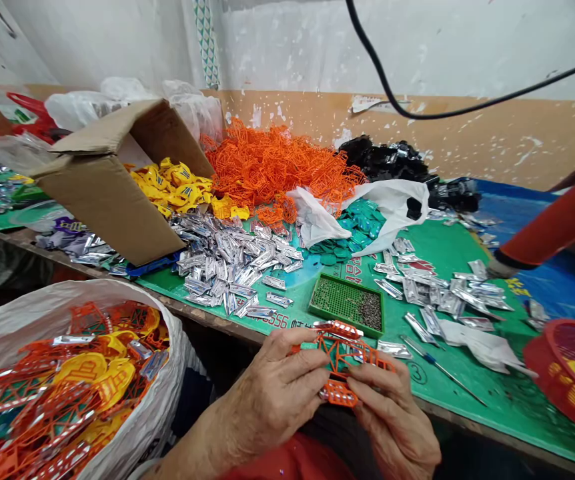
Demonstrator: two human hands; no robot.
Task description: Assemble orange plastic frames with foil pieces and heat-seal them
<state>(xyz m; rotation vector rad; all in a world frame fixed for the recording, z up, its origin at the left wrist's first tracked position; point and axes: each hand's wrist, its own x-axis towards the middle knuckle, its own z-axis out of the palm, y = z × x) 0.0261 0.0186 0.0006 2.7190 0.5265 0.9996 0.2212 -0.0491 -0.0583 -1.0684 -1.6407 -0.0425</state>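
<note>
An orange plastic lattice frame [336,357] with silvery strips along its sides is held between my two hands at the table's front edge. My left hand [277,380] grips its left end, thumb on top and fingers curled around it. On the right side, my right hand [392,410] pinches the frame's right end and lower edge. A green tray [337,303] of small metal screws lies just beyond the frame. Close to my right hand is a screwdriver [442,370] with a long thin shaft, lying on the green table cover.
At left stands a white sack [167,393] of assembled orange frames. A tipped cardboard box [112,193] spills yellow parts [172,187]. Behind are piled orange frames [277,163], silver pieces [232,260] and a white bag [392,200] of green parts. A red basket [562,373] sits right.
</note>
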